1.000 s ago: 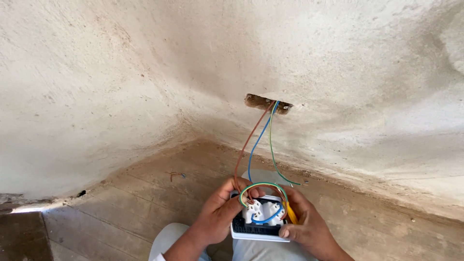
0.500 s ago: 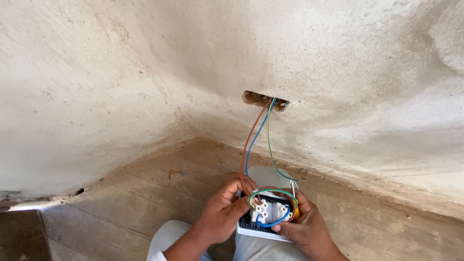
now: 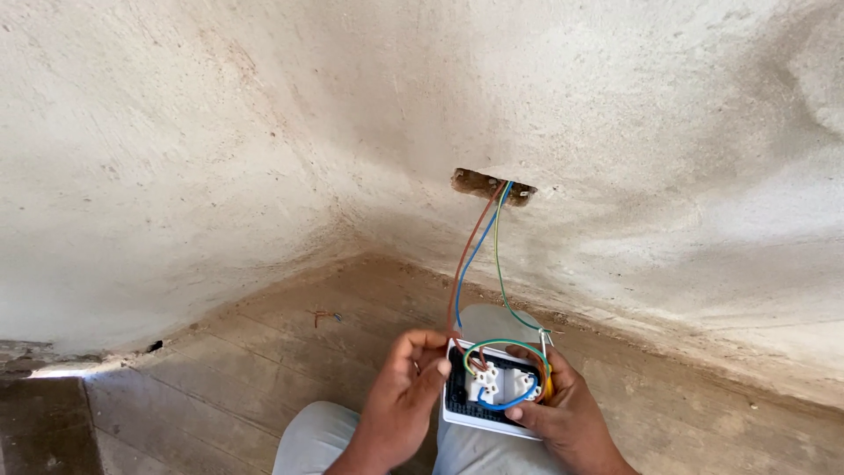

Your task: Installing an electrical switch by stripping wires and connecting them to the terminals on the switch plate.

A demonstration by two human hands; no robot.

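Observation:
I hold a white electrical socket plate back side up over my lap, its white terminals and black inner part showing. My left hand grips its left edge, thumb on the rim. My right hand holds the right edge, with a yellow-handled tool partly hidden between its fingers. Brown, blue and green wires run from the terminals up to a rough hole in the wall.
Rough plastered walls meet in a corner ahead of me. A worn wooden plank floor lies below, with a small wire scrap on it. My light trouser knees show at the bottom.
The socket plate and both hands have shifted slightly to the right and lower in view. My grip on both edges stays the same.

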